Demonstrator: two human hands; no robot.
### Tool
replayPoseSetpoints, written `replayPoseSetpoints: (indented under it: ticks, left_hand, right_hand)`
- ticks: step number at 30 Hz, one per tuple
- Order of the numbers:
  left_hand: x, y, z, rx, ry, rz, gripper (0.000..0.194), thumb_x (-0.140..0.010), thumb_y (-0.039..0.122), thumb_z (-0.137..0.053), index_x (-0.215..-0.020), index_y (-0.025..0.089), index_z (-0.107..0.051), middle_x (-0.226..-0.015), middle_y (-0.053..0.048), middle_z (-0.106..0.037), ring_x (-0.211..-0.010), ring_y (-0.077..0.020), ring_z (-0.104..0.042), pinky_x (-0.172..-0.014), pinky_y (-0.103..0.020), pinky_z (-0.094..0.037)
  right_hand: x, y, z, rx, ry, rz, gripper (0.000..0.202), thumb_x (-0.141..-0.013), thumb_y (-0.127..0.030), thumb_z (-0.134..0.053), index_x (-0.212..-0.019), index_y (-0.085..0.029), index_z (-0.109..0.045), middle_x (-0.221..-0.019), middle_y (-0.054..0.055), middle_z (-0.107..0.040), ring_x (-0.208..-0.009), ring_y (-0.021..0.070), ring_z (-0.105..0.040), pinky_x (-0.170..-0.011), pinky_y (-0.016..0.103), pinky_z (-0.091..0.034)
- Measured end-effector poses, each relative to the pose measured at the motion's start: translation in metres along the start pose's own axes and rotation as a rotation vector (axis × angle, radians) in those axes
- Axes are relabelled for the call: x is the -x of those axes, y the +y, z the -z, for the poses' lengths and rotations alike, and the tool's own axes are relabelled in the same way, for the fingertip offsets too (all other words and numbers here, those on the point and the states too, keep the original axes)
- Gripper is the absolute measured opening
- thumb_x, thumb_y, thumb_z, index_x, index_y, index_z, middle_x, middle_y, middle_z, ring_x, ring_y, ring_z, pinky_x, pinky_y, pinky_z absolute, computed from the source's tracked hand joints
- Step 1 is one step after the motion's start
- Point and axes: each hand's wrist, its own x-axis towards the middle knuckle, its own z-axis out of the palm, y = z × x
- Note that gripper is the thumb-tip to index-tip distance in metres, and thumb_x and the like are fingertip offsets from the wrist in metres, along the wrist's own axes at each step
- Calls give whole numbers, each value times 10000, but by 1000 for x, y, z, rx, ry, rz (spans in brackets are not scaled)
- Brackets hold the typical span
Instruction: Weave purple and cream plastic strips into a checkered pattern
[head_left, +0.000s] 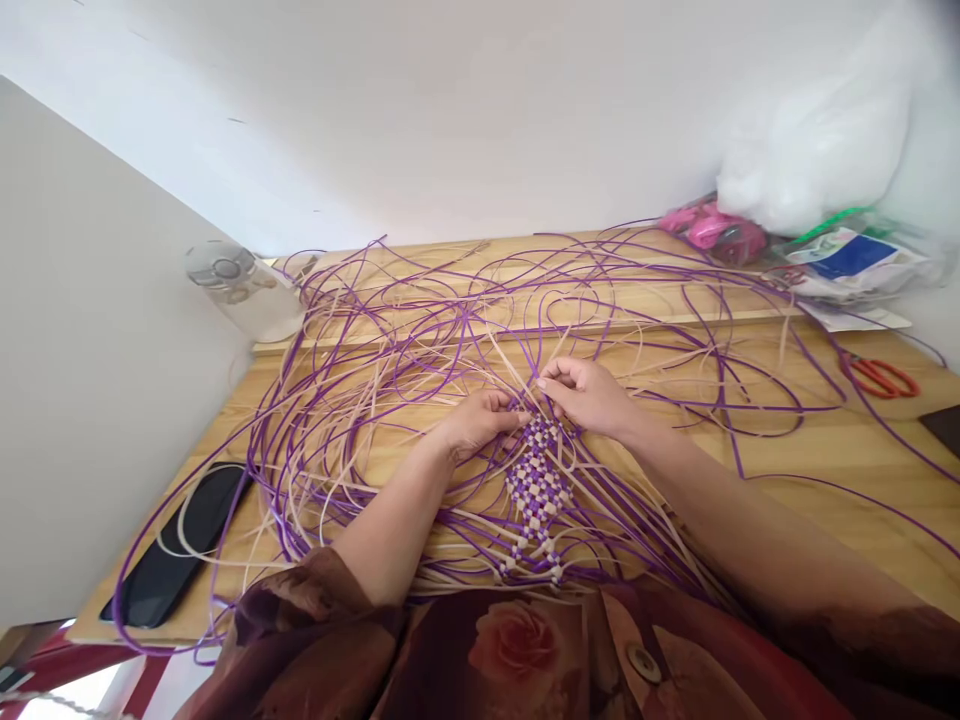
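A woven piece [538,488] of purple and cream strips lies on the table in front of me, its checkered knots widest at the middle. At its far end my left hand [487,420] is closed, thumb and fingers pinching the weave's edge. My right hand [581,392] pinches a strip [537,370] just above that same end, a little farther from me. Long loose purple and cream strips [465,320] fan out from the weave to both sides and to the back. The fingertips partly hide the knot between the hands.
On the wooden table [810,450], a black phone [184,545] lies left under some strips. A clear plastic container [247,290] stands at the back left. Orange-handled scissors [881,376] lie right. Behind them are plastic packets [855,260], a pink bundle [712,228] and a white bag [821,160].
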Motion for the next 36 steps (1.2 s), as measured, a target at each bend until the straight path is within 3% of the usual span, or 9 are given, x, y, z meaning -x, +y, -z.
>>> replayPoseSetpoints:
  ticks: [7,11,14,17,19,25,31,34,36]
  left_hand:
    - [-10,-16,-17,168,85,16,428,-476,266,-904,-828,112,-715,-759,-59,-709,-680,-150,-632,-775,-304,-485]
    - [-12,-19,-18,206,84,40,386,-483,257,-897,-792,108,-720,-755,-71,-716,-681,-169,-649,-794,-326,-495]
    - [-13,-16,-20,261,75,31,414,-475,238,-900,-830,105,-732,-821,-101,-737,-743,-200,-677,-849,-348,-499]
    - [-16,-13,-28,254,97,29,418,-490,255,-898,-843,100,-737,-844,-118,-742,-765,-218,-685,-831,-358,-514]
    - [-17,-14,-34,203,143,6,400,-484,255,-898,-821,110,-738,-832,-103,-743,-736,-205,-678,-794,-349,-522]
    - [-18,-23,-43,22,264,-93,289,-529,226,-849,-787,138,-752,-803,-56,-741,-696,-179,-662,-743,-322,-523]
    - [-20,-23,-42,113,363,-41,257,-463,206,-868,-654,140,-709,-683,-45,-713,-608,-179,-644,-687,-334,-531]
    - [-20,-19,-39,120,315,-10,288,-469,236,-880,-677,131,-712,-701,-59,-719,-612,-180,-647,-691,-334,-528]
    - [-18,-18,-33,150,257,15,326,-488,278,-889,-720,125,-719,-727,-74,-727,-643,-186,-660,-716,-338,-527]
  right_hand:
    - [2,-11,5,73,-16,91,227,-841,-372,-553,-810,-156,-615,-647,0,-592,-548,115,-515,-526,236,-380]
    - [22,-11,28,376,79,150,338,-882,-415,-539,-674,-163,-624,-576,-9,-544,-526,109,-447,-514,256,-304]
    - [40,-3,41,501,-26,192,231,-871,-358,-587,-757,-190,-699,-679,2,-635,-572,122,-501,-547,261,-339]
    - [50,6,42,496,-27,299,127,-851,-271,-606,-897,-208,-706,-892,35,-685,-784,170,-587,-706,287,-418]
    - [51,11,38,536,-2,359,97,-855,-243,-592,-851,-189,-673,-872,50,-670,-849,195,-577,-782,318,-410]
    - [46,15,34,663,-136,419,139,-901,-223,-529,-801,-178,-615,-769,41,-635,-752,183,-539,-726,310,-369]
    - [25,52,112,868,-32,270,152,-836,-241,-560,-692,-204,-593,-705,66,-636,-701,213,-530,-659,324,-352]
    - [16,68,147,957,5,239,186,-841,-249,-561,-660,-212,-575,-686,67,-634,-691,219,-522,-659,333,-353]
    - [15,70,152,1011,46,249,196,-819,-205,-567,-623,-206,-582,-658,66,-632,-680,217,-519,-686,343,-361]
